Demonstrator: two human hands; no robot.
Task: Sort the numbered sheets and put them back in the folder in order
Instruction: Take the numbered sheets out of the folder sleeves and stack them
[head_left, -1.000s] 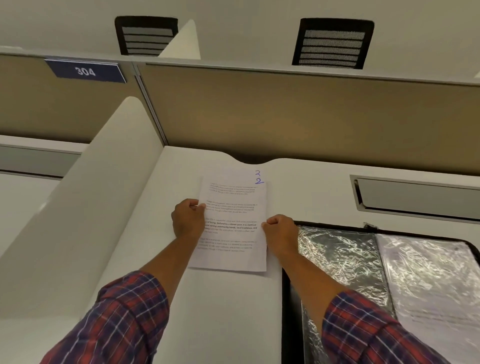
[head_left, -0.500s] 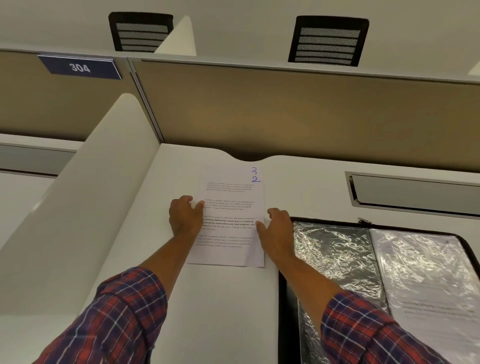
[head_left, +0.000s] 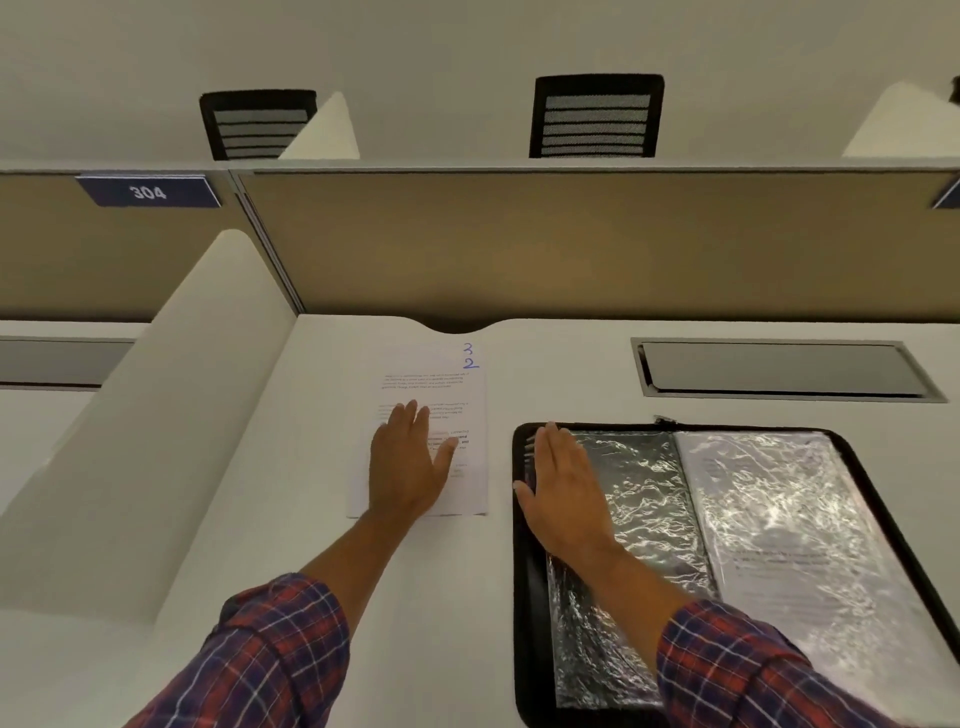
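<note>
Head camera shows me the thin stack of white printed sheets (head_left: 467, 410) lying toward the far edge of the smooth white desk (head_left: 415, 623), just short of the notch in that edge. A blue handwritten 2 sits at the top sheet's far right corner, and a 3 peeks out beyond it from a sheet underneath. The open black zip folder with crinkled clear plastic sleeves (head_left: 521, 597) lies beside the stack on the right, apart from it, running to the near edge.

My left hand (head_left: 410, 462) lies palm down on the stack with fingers straight and spread, gripping nothing. My right hand (head_left: 563, 499) rests flat on the folder's left sleeve near its far left corner, fingers straight and together, also holding nothing.

I judge the paper light, floppy and prone to skate on this desk, so I would pin it, then pinch a long edge or a corner to lift it. The sleeves look slick and limp, so one hand should steady the folder.

A second ago both hands were curled at the stack's two long edges. Half a second ago the fingers were loosening. Since then the left has flattened onto the page and the right has crossed to the folder.
</note>
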